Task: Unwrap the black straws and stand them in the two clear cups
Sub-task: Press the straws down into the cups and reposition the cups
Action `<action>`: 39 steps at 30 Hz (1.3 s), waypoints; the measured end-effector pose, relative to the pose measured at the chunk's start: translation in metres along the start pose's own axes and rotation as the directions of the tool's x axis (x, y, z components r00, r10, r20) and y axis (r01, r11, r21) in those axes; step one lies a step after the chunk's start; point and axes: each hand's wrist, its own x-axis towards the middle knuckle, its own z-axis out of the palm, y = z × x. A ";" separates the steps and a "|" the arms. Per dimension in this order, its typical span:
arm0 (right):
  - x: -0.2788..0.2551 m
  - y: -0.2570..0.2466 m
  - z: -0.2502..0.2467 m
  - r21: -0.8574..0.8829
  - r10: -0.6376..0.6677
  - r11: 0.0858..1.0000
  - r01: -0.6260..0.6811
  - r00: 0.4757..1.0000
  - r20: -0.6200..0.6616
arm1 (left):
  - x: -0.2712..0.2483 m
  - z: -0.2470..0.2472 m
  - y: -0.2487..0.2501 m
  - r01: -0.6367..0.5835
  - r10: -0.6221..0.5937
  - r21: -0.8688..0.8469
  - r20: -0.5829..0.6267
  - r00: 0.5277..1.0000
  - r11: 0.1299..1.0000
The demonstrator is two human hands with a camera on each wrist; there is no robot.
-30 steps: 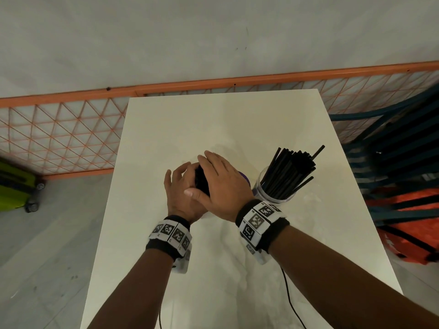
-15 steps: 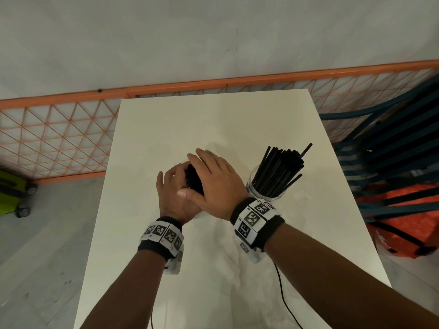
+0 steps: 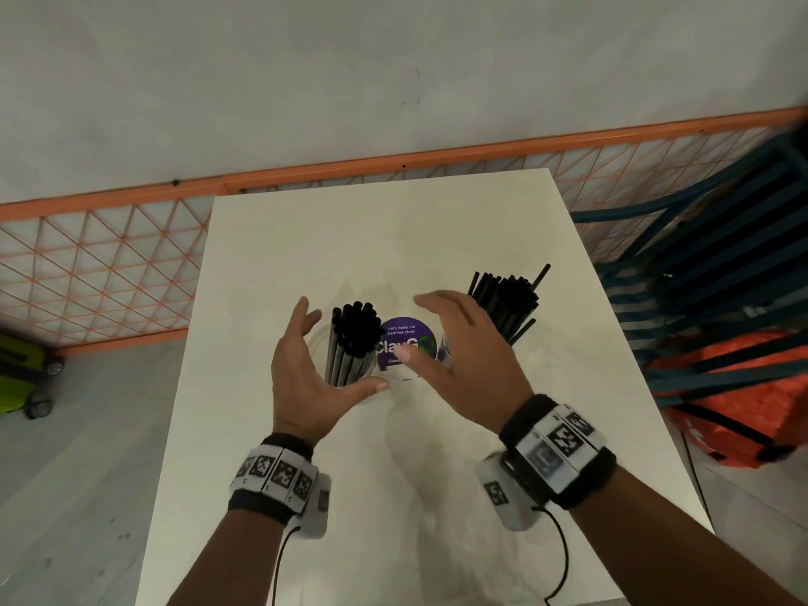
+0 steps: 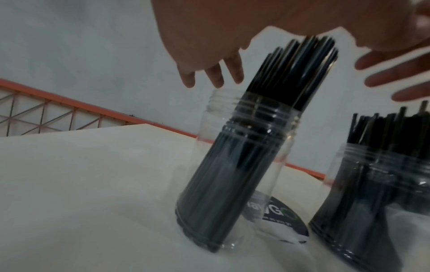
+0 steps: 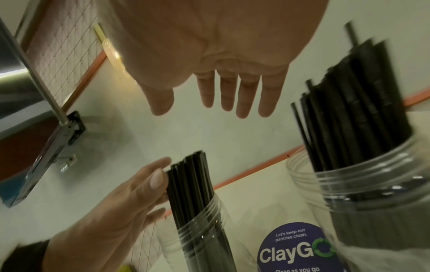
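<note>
Head view: the left hand (image 3: 306,378) and the right hand (image 3: 459,347) are both spread wide and hold nothing, one on each side of the near-left clear plastic cup (image 3: 319,343). That cup's wall is mostly covered by the left palm and by the tight bundle of black straws (image 3: 352,343) standing in it. The right hand hides nearly all of the second clear cup (image 3: 446,343), so only its fanned black straws (image 3: 507,304) show above the knuckles. A round purple sticker (image 3: 404,341) lies on the white desk (image 3: 393,238) between the cups, its lower words covered by the right thumb. The far half of the desk lies open up to an orange mesh fence (image 3: 100,264); blue slatted chairs (image 3: 708,273) are blurred just off the desk's right edge.

Left wrist view: motion blur softens everything. The ridged rim of the left cup (image 4: 235,147) is clear, and its straws (image 4: 291,77) lean right. The left fingers (image 4: 213,77) hang straight just above the rim, apart from it. The right cup (image 4: 377,184) is cut off by the frame's right edge.

Right wrist view: the right fingers (image 5: 228,92) hang straight over open desk. The left fingertips (image 5: 156,178) appear to touch the straw tops (image 5: 188,176); whether they press cannot be told. The sticker (image 5: 295,248) is cut off below.
</note>
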 end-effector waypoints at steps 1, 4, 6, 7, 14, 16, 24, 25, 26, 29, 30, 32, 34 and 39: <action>-0.008 0.005 -0.008 0.022 0.013 1.000 -0.013 1.000 -0.001 | -0.010 -0.001 0.002 -0.001 0.000 -0.018 -0.054 0.999 1.000; -0.031 0.021 -0.038 0.029 0.027 0.999 -0.025 0.998 -0.064 | -0.043 0.003 0.020 -0.138 0.147 0.056 -0.216 0.965 0.989; -0.037 0.035 -0.058 -0.049 0.014 0.999 -0.021 0.990 -0.138 | -0.059 0.014 0.035 -0.354 0.368 0.113 -0.150 0.917 0.928; -0.036 0.042 -0.067 -0.089 0.012 0.996 -0.027 0.986 -0.166 | -0.063 0.023 0.041 -0.450 0.458 0.111 -0.059 0.887 0.886; 0.020 0.087 -0.099 -0.226 0.094 0.965 -0.134 0.979 -0.178 | -0.016 0.110 0.084 -0.133 0.093 0.095 0.345 0.934 0.987; 0.030 0.090 -0.094 -0.242 0.098 0.962 -0.124 0.988 -0.117 | 0.008 0.134 0.094 -0.104 0.016 0.243 0.339 0.941 0.964; 0.038 0.095 -0.074 -0.247 0.117 0.963 -0.107 0.993 0.029 | 0.037 0.178 0.092 -0.206 0.075 0.362 0.345 0.936 0.909; 0.036 0.097 -0.072 -0.255 0.122 0.961 -0.106 0.991 0.047 | 0.036 0.178 0.093 -0.231 0.094 0.373 0.350 0.932 0.899; 0.034 0.099 -0.069 -0.260 0.127 0.960 -0.106 0.990 0.064 | 0.035 0.177 0.094 -0.244 0.106 0.378 0.350 0.931 0.893; 0.027 0.104 -0.060 -0.241 0.146 0.964 -0.116 0.983 0.113 | 0.032 0.172 0.096 -0.210 0.086 0.356 0.334 0.939 0.911; 0.026 0.104 -0.058 -0.222 0.149 0.968 -0.119 0.981 0.123 | 0.033 0.172 0.096 -0.188 0.068 0.352 0.327 0.943 0.917; 0.024 0.104 -0.055 -0.186 0.141 0.975 -0.121 0.985 0.102 | 0.034 0.173 0.095 -0.186 0.061 0.376 0.322 0.945 0.908; 0.023 0.101 -0.052 -0.166 0.123 0.980 -0.114 0.991 0.048 | 0.034 0.172 0.096 -0.211 0.076 0.385 0.337 0.938 0.899; 0.019 0.098 -0.044 -0.237 0.118 0.967 -0.099 0.991 0.069 | 0.026 0.166 0.102 -0.266 0.068 0.421 0.429 0.901 0.867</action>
